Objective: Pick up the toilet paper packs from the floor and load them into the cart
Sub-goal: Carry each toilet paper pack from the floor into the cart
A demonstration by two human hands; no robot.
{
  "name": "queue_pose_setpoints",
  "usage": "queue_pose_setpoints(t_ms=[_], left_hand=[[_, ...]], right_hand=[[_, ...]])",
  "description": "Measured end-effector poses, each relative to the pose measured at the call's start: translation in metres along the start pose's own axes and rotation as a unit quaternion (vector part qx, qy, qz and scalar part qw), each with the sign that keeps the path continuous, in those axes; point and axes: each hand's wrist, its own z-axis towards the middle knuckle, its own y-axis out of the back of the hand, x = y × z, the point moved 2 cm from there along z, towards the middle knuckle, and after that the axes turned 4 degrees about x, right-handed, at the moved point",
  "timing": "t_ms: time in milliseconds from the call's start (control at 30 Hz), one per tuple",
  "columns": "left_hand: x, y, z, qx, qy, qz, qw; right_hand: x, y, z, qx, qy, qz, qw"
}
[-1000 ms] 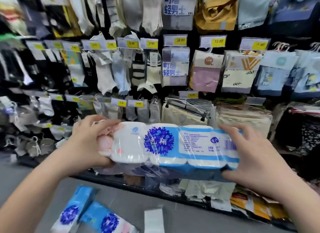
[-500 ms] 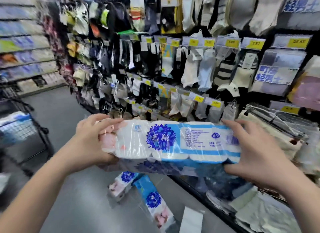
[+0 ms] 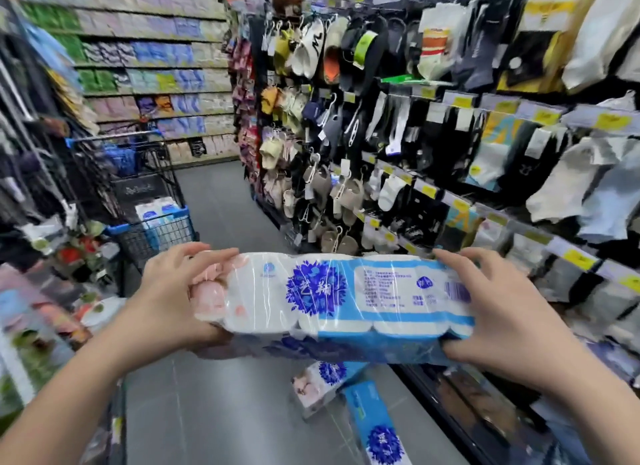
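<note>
Toilet paper pack (image 3: pixel 332 298) held in the air, left hand (image 3: pixel 173 291) curled round its pink-printed end, right hand (image 3: pixel 498 312) with fingers spread over the barcode end, thumb underneath. Beyond the left fingers stands the cart (image 3: pixel 162 234), white-and-blue packs (image 3: pixel 157 212) in its wire basket. Long axis runs level from one set of fingertips to the other, blue flower facing the camera; two more packs (image 3: pixel 322 385) lie on the floor (image 3: pixel 214 412) below the right fingers.

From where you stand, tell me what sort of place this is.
Most likely a supermarket aisle: socks and slippers hang on pegs with yellow price tags, packaged goods fill the far shelves, and a wire shopping cart stands ahead on the left.
</note>
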Motion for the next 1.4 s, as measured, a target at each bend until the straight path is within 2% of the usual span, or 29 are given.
queue_pose_setpoints(t_ms=[133,333,633,833,1067,1400], left_hand=[[0.068,0.030,0.003,-0.025,0.028,0.025,0.999],[0.126,0.078,0.008,-0.053,0.077,0.016,0.995],[0.202,0.111,0.051,-0.095,0.131,0.047,0.986],[0.256,0.116,0.116,-0.123,0.162,0.085,0.975],[0.311,0.103,0.225,-0.124,0.181,0.087,0.972],[0.406,0.096,0.343,-0.087,0.220,0.088,0.968]], right_hand=[[0.057,-0.017,0.056,0.013,0.030,0.008,0.999],[0.124,-0.038,0.138,0.019,0.083,0.022,0.996],[0.181,-0.073,0.277,0.004,0.159,0.037,0.987],[0.201,-0.107,0.390,-0.004,0.204,0.061,0.977],[0.193,-0.143,0.526,0.007,0.211,0.081,0.974],[0.212,-0.181,0.684,0.030,0.229,0.087,0.969]])
